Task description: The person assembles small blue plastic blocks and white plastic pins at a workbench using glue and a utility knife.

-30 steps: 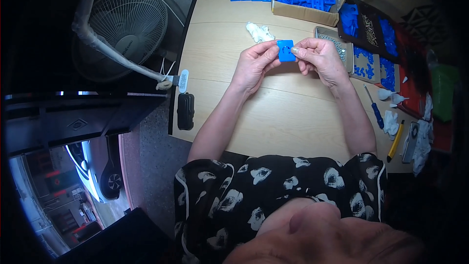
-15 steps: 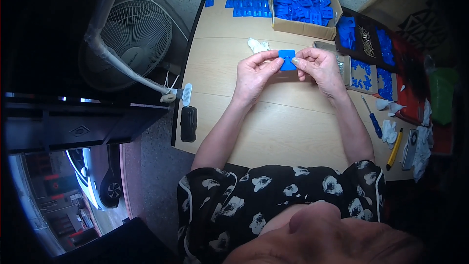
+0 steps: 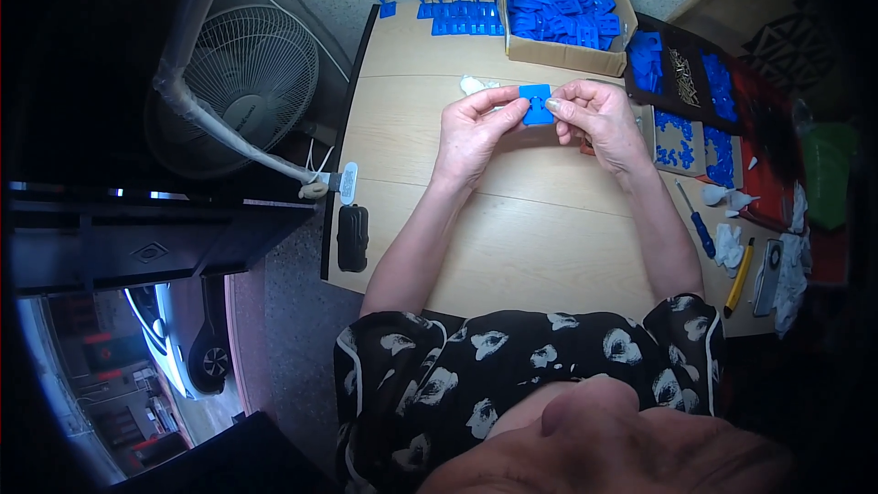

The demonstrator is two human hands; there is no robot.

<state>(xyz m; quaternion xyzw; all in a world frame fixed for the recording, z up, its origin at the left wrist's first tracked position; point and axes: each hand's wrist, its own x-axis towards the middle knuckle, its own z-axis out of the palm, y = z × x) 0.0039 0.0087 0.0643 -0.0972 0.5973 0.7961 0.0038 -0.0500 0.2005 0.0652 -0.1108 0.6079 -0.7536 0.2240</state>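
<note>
A small flat blue plastic plate [image 3: 536, 97] is held up over the far middle of the table. My left hand [image 3: 473, 135] pinches its left edge between thumb and fingers. Against its right edge press the thumb and fingers of my right hand [image 3: 601, 127]. A small notch or cut-out shows in the plate's middle, its details too small to make out. Just behind my left fingers lies a crumpled white tissue or glove [image 3: 472, 84], partly covered by the hand.
A cardboard box [image 3: 567, 54] of blue plates stands at the back, with rows of blue plates [image 3: 466, 18] left of it. Trays of small blue parts [image 3: 675, 139] lie right. Nearby are a screwdriver [image 3: 701, 230], a yellow cutter [image 3: 739, 279] and a black case [image 3: 352, 238]. A fan [image 3: 240, 96] stands left.
Both hands have lifted slightly, and the blue plate has shifted a little farther up in the view. The grip on it stays about the same.
</note>
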